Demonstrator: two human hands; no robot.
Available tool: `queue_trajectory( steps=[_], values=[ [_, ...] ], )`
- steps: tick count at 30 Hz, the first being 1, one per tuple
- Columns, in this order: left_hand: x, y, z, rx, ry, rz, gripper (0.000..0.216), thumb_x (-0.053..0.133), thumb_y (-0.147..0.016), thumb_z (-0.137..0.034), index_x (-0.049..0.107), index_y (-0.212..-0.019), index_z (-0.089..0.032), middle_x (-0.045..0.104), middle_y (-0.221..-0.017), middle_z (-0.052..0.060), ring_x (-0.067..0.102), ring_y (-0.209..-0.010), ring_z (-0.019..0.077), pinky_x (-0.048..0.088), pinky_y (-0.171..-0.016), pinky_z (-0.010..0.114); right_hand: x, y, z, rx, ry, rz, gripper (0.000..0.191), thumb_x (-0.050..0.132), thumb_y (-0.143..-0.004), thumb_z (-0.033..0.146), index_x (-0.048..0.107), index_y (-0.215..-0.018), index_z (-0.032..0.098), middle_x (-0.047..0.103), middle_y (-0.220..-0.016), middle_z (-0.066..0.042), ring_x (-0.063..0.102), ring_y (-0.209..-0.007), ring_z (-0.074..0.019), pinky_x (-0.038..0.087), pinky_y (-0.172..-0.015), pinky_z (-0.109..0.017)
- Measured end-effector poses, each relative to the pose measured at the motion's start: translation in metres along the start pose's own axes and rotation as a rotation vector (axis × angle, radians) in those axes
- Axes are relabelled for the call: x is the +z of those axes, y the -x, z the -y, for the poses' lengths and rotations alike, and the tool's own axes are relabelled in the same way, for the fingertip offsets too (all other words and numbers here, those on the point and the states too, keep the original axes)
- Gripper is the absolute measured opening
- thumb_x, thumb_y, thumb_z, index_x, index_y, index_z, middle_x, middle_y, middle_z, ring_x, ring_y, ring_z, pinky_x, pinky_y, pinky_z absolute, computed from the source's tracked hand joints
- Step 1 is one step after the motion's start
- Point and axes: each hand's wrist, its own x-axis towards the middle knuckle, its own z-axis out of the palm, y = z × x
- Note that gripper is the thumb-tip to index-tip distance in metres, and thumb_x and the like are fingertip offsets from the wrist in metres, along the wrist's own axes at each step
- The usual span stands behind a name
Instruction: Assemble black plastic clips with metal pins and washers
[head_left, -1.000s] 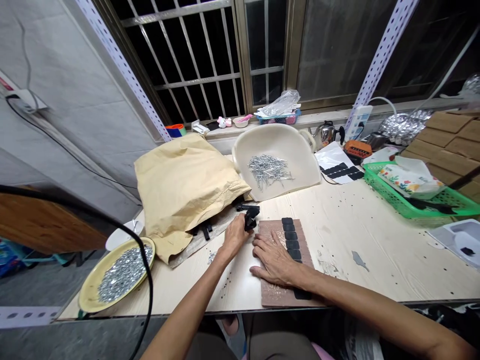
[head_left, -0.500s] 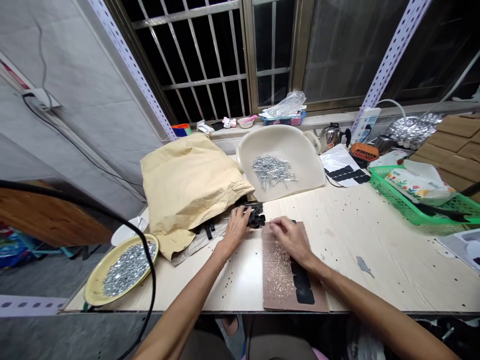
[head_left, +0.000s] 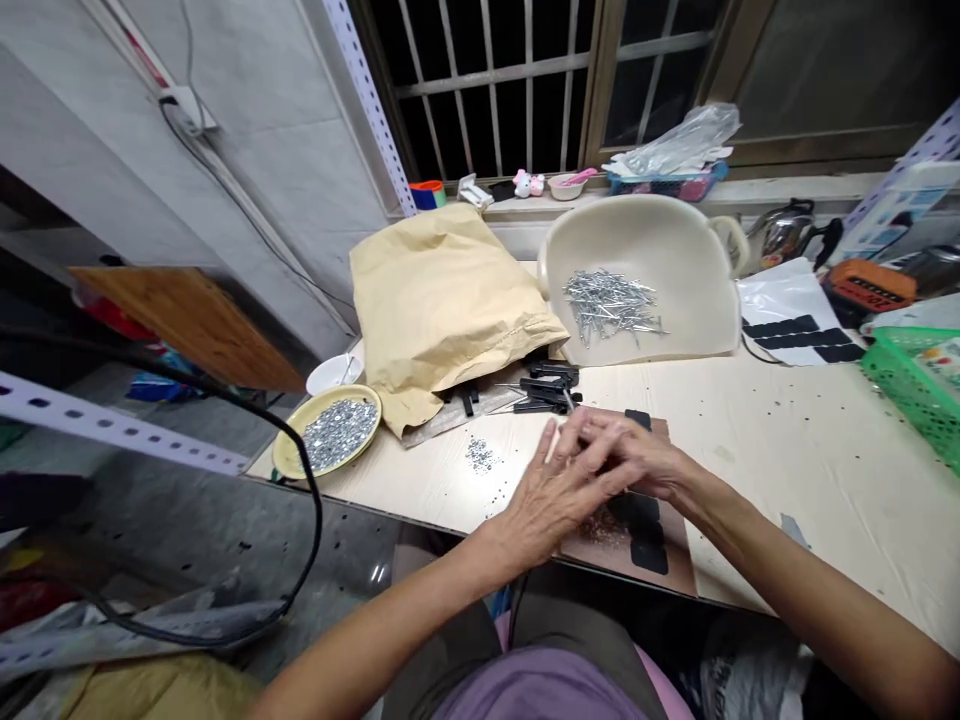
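My left hand [head_left: 551,495] and my right hand [head_left: 645,462] meet over the near end of a brown board [head_left: 679,565] that lies at the table's front edge. Their fingers are pressed together in a pinch, left fingers laid over the right ones. What they hold is hidden. Black pads [head_left: 649,535] lie in a row on the board, partly under my hands. Just beyond my fingertips is a small pile of black plastic pieces [head_left: 547,385], at the mouth of a tan paper sack [head_left: 450,300].
A cream tub [head_left: 645,235] holds loose nails [head_left: 611,305]. A yellow plate [head_left: 296,462] of small metal bits sits at the table's left corner. White sheet with black strips [head_left: 787,300], a kettle [head_left: 780,235] and a green basket [head_left: 900,385] are to the right. A black cable [head_left: 311,500] hangs left.
My left hand has left the black pieces by the sack and come back to join my right hand over the board. The view has swung left and down.
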Motion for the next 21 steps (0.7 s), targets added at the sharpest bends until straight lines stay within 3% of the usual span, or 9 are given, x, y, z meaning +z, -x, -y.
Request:
queue_trajectory(
  steps=[2, 5, 7, 10, 13, 21],
  values=[
    [-0.002, 0.031, 0.021, -0.178, 0.000, -0.009, 0.049, 0.052, -0.085, -0.019, 0.044, -0.133, -0.025, 0.046, -0.137, 0.008, 0.031, -0.132, 0.0314, 0.031, -0.104, 0.051, -0.006, 0.002, 0.003, 0.001, 0.082, -0.003, 0.040, 0.042, -0.090, 0.045, 0.063, -0.112, 0.019, 0.068, -0.093, -0.007, 0.064, -0.074, -0.0164, 0.052, -0.065, -0.030],
    [0.001, 0.081, 0.059, -0.651, 0.049, -0.030, 0.029, 0.047, -0.088, -0.021, 0.061, -0.113, -0.017, 0.064, -0.101, 0.011, 0.054, -0.103, 0.0255, 0.047, -0.086, 0.042, -0.010, 0.006, 0.000, -0.100, 0.293, -0.089, 0.035, 0.042, -0.091, 0.037, 0.061, -0.116, 0.021, 0.066, -0.106, -0.007, 0.064, -0.089, -0.0191, 0.052, -0.079, -0.035],
    [0.007, 0.108, 0.077, -0.785, 0.146, 0.018, 0.023, 0.048, -0.088, -0.025, 0.067, -0.099, -0.017, 0.064, -0.088, 0.008, 0.057, -0.088, 0.0225, 0.048, -0.078, 0.038, -0.005, 0.009, -0.005, -0.177, 0.390, -0.097, 0.035, 0.043, -0.091, 0.031, 0.058, -0.121, 0.023, 0.064, -0.114, -0.006, 0.061, -0.101, -0.0205, 0.049, -0.088, -0.037],
    [0.016, 0.128, 0.086, -0.836, 0.260, 0.047, 0.021, 0.051, -0.087, -0.027, 0.069, -0.093, -0.018, 0.063, -0.084, 0.006, 0.056, -0.083, 0.0201, 0.047, -0.075, 0.034, 0.007, 0.013, -0.012, -0.190, 0.446, -0.060, 0.039, 0.042, -0.091, 0.026, 0.050, -0.129, 0.027, 0.064, -0.115, -0.003, 0.061, -0.104, -0.0196, 0.048, -0.089, -0.037],
    [0.023, 0.129, 0.084, -0.834, 0.282, 0.044, 0.023, 0.050, -0.088, -0.027, 0.069, -0.097, -0.017, 0.062, -0.085, 0.006, 0.055, -0.084, 0.0195, 0.046, -0.076, 0.033, 0.018, 0.016, -0.015, -0.143, 0.421, -0.077, 0.040, 0.041, -0.090, 0.024, 0.047, -0.130, 0.026, 0.068, -0.107, -0.002, 0.063, -0.100, -0.0185, 0.050, -0.085, -0.035],
    [0.030, 0.118, 0.084, -0.811, 0.226, 0.072, 0.024, 0.047, -0.089, -0.027, 0.067, -0.099, -0.019, 0.057, -0.081, 0.005, 0.055, -0.080, 0.0185, 0.045, -0.073, 0.031, 0.032, 0.019, -0.014, -0.100, 0.430, -0.082, 0.027, 0.046, -0.089, 0.031, 0.061, -0.110, 0.023, 0.069, -0.100, -0.004, 0.066, -0.088, -0.0214, 0.051, -0.076, -0.035]
  ],
)
